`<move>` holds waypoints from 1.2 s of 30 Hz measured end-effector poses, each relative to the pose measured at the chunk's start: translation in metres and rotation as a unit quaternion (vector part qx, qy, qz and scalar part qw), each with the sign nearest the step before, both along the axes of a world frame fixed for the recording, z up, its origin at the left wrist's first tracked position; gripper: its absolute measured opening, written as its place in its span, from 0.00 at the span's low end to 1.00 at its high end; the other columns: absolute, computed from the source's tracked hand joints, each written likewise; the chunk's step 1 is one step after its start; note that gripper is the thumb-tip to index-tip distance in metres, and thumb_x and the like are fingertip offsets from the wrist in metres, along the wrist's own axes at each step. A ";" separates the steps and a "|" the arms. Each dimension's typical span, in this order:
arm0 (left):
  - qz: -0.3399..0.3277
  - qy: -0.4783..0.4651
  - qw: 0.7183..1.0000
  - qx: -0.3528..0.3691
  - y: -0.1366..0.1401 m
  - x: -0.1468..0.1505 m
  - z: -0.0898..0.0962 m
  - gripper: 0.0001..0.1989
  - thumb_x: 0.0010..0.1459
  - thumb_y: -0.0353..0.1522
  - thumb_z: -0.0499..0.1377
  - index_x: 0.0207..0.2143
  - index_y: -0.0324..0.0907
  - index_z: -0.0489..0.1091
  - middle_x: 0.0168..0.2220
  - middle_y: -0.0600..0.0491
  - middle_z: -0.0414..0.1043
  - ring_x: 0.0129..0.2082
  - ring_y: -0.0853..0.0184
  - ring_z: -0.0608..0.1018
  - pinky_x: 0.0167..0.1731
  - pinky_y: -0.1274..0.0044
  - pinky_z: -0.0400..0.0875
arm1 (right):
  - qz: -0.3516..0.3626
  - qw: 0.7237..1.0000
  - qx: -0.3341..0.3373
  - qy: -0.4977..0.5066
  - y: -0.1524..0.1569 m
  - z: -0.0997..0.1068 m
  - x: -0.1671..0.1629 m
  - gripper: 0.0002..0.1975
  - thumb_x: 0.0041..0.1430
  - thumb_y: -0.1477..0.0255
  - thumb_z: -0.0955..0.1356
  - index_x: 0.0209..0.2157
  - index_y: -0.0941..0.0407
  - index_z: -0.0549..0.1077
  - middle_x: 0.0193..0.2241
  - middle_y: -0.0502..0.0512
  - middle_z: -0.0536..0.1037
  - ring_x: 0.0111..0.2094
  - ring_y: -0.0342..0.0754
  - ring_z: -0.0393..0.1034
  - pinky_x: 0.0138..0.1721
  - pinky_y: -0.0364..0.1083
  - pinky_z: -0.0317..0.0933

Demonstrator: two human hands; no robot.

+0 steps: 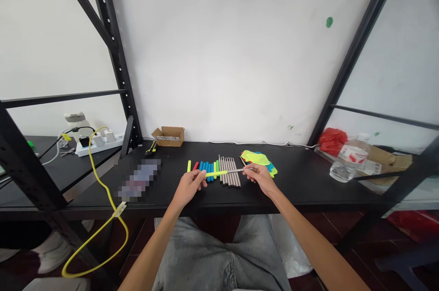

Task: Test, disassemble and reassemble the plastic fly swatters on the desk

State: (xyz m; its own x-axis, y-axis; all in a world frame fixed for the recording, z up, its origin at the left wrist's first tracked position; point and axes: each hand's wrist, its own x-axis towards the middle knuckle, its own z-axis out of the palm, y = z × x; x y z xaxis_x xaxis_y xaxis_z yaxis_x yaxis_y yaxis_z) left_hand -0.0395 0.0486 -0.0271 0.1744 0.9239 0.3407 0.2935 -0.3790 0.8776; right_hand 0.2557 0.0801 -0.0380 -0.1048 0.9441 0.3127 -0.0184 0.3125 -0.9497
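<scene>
My left hand (192, 184) is closed around a bright yellow-green tube (218, 173), held level above the black table. Between the fingers of my right hand (260, 177) is a thin silver rod (236, 171), lined up with the tube and meeting its right end; whether it reaches inside cannot be seen. Under the tube lie several blue tubes (206, 165), with a red tube (195, 165) and a green tube (217, 164) beside them. Several silver rods (230, 179) with dark ends rest side by side below my hands. Flat yellow pieces (256, 158) lie behind my right hand, over blue ones.
A small open cardboard box (173, 137) and a yellow-black cutter (151, 148) sit at the back left. A blurred flat object (140, 180) lies left, near a yellow cable (108, 190). A plastic bottle (350, 158) and red bag (332, 142) stand right. Black shelf posts (116, 53) flank the table.
</scene>
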 end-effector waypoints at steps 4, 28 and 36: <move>-0.009 0.008 1.000 0.001 0.000 0.000 0.000 0.22 0.61 0.47 0.51 0.25 0.41 0.70 0.24 0.53 0.75 0.21 0.70 0.69 0.23 0.79 0.63 | -0.008 1.000 -0.003 -0.016 -0.003 0.002 0.000 0.14 0.48 0.60 0.74 0.30 0.56 0.78 0.24 0.54 0.78 0.23 0.43 0.65 0.23 0.43 0.55; -0.035 0.049 0.998 0.010 -0.004 -0.001 0.005 0.18 0.59 0.45 0.55 0.27 0.43 0.73 0.27 0.52 0.77 0.23 0.67 0.73 0.27 0.76 0.67 | -0.003 0.995 0.009 -0.095 -0.005 0.003 0.001 0.16 0.52 0.56 0.72 0.28 0.57 0.76 0.22 0.53 0.77 0.24 0.45 0.68 0.26 0.44 0.57; -0.043 0.046 0.998 0.013 -0.004 -0.001 0.004 0.16 0.58 0.44 0.57 0.27 0.43 0.74 0.28 0.52 0.78 0.24 0.66 0.75 0.26 0.76 0.69 | 0.003 0.994 0.016 -0.112 -0.005 0.002 0.001 0.16 0.52 0.56 0.72 0.28 0.56 0.76 0.22 0.53 0.77 0.25 0.46 0.68 0.26 0.44 0.57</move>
State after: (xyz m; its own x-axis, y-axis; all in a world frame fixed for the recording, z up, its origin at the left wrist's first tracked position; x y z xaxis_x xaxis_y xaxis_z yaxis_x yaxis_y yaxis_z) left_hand -0.0403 0.0442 -0.0230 0.2838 0.8951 0.3438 0.3387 -0.4290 0.8374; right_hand 0.2563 0.0754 -0.0363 -0.1807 0.9334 0.3100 0.1903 0.3424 -0.9201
